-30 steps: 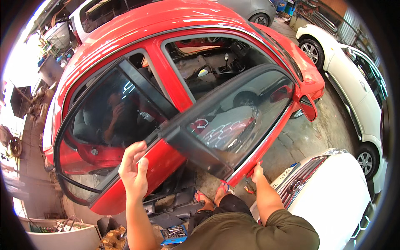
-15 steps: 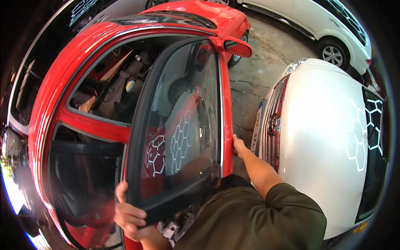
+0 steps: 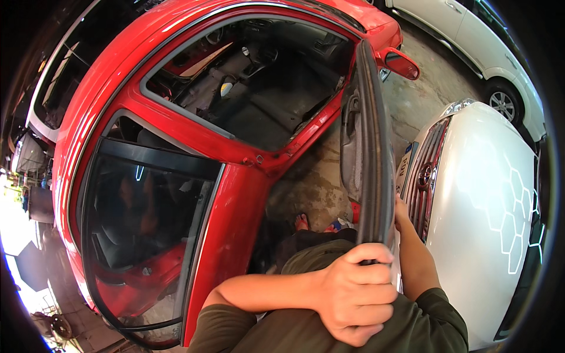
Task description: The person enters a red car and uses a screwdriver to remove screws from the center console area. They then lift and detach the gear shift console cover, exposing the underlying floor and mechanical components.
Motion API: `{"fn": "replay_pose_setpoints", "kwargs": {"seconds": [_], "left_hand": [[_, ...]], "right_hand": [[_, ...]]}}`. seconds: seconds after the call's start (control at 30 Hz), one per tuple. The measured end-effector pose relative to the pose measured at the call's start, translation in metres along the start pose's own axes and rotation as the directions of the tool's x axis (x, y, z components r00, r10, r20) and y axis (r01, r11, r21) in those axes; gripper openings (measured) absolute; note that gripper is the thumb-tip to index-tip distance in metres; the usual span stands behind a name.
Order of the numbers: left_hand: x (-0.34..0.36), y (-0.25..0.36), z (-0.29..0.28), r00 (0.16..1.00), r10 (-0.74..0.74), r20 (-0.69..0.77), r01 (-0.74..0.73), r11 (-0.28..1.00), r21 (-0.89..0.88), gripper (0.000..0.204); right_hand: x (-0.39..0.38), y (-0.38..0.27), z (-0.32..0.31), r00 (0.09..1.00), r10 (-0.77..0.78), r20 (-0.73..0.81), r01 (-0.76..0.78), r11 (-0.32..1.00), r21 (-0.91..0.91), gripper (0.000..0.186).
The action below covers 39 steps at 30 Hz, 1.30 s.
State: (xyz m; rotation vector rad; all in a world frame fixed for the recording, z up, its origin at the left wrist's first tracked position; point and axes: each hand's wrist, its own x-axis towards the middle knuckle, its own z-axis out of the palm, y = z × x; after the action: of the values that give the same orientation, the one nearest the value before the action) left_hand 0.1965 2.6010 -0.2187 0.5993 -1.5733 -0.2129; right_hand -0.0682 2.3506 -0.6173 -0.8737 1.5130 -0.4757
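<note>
A front door (image 3: 372, 153) of the red car (image 3: 226, 194) stands swung wide, seen nearly edge-on with its black window frame upright. My left hand (image 3: 356, 294) is closed around the rear edge of that door, knuckles up, with the forearm crossing in front of my body. On the door's outer side is my right hand (image 3: 401, 213), partly behind the door; its fingers are hidden. Through the door opening the dark cabin (image 3: 265, 88) shows a gear lever and bare-looking floor. The red side mirror (image 3: 401, 63) sits at the door's front end.
A white car's bonnet and grille (image 3: 432, 159) stand close on the right, with a narrow gap to the door. The rear door (image 3: 156, 217) of the red car is shut. Another white vehicle (image 3: 471, 35) is at the far right. My sandalled foot (image 3: 302, 222) shows on the concrete floor.
The door has swung outward to the right, away from the car body, exposing the cabin. My left hand moved right with it, keeping hold of its edge; my right hand also shifted right.
</note>
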Motion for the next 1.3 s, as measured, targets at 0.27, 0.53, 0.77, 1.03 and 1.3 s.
{"fn": "replay_pose_setpoints", "kwargs": {"seconds": [0.27,0.53,0.77,1.03,1.3], "left_hand": [[0.009,-0.005,0.055,0.971,0.177,-0.164,-0.171,0.984,0.050,0.018],[0.017,-0.006,0.068,0.968,0.223,-0.111,-0.222,0.975,0.029,0.020],[0.014,-0.006,0.065,0.974,0.217,-0.061,-0.216,0.976,0.024,0.026],[0.046,-0.053,0.011,0.763,0.545,0.347,-0.520,0.837,-0.172,0.040],[0.096,-0.120,-0.027,0.644,0.373,0.668,-0.415,0.904,-0.104,0.059]], "right_hand": [[0.019,0.043,-0.075,0.980,-0.152,-0.129,0.163,0.983,0.085,0.055],[0.037,0.064,-0.110,0.879,-0.395,-0.267,0.315,0.901,-0.297,0.053],[0.034,0.109,-0.117,0.867,-0.362,-0.342,0.398,0.917,0.037,0.044],[0.043,0.134,-0.128,0.868,-0.248,-0.431,0.338,0.929,0.147,0.039],[-0.023,0.100,-0.004,0.662,-0.111,-0.742,0.405,0.885,0.228,0.036]]}}
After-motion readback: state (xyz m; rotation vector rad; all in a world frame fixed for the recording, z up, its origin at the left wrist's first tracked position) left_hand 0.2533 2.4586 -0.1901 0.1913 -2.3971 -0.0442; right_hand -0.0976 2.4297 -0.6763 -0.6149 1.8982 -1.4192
